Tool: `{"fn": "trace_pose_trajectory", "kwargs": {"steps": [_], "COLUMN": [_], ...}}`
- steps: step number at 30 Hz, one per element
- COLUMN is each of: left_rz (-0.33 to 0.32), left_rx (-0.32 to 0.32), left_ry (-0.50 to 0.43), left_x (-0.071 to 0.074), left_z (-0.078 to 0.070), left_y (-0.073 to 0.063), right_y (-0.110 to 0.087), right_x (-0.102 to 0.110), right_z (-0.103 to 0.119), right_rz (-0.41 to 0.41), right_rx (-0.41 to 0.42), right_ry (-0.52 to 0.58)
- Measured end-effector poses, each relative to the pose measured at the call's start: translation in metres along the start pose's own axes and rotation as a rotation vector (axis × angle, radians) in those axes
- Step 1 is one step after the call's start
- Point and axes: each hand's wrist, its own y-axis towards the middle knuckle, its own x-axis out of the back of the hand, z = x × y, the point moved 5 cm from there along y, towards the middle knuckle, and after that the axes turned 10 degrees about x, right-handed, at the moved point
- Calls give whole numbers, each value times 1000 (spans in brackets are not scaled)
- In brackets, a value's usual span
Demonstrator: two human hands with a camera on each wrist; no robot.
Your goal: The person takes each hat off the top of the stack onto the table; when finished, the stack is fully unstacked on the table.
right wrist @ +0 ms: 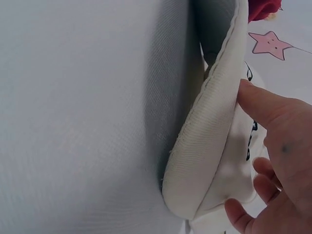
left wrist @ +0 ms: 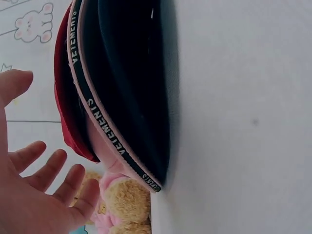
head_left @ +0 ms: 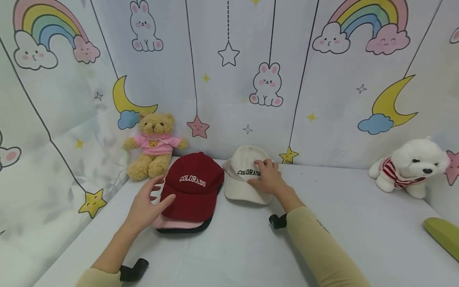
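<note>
A maroon cap (head_left: pixel 193 175) lettered COLORADO tops a stack, over a pink cap (left wrist: pixel 105 141) and a dark cap (left wrist: pixel 131 87). The pink cap's edge carries a dark band with white letters. My left hand (head_left: pixel 145 207) is at the stack's left side, fingers spread and thumb apart, holding nothing. To the right of the stack sits a cream cap (head_left: pixel 247 191), also lettered COLORADO. Over its right side lies my right hand (head_left: pixel 269 177), thumb by the lettering and loosely bent fingers at the crown. In the right wrist view, the thumb (right wrist: pixel 265 105) overlaps the cap just above its brim.
A teddy bear (head_left: pixel 155 143) in a pink top sits behind the stack at the left. A white plush dog (head_left: pixel 412 165) stands at the back right, with a green object (head_left: pixel 442 237) at the right edge. A patterned cloth (head_left: pixel 229 91) hangs behind the white table (head_left: pixel 229 255).
</note>
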Motion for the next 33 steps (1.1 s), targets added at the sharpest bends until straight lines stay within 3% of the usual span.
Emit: {"fn": "trace_pose_trajectory", "kwargs": {"steps": [8, 14, 28, 33], "left_rz": [27, 40, 87, 105], "left_rx": [47, 62, 139, 163], "left_ry": [28, 26, -2, -11], "left_x": [1, 1, 0, -3], "left_z": [12, 19, 29, 33], "left_y": [3, 4, 2, 3], "right_y": [0, 4, 16, 22], "right_x": [5, 13, 6, -4], "right_z": [5, 21, 70, 87], "right_rz": [-16, -59, -64, -59], "right_rx": [24, 83, 158, 147], "right_ry": [-16, -16, 144, 200]}}
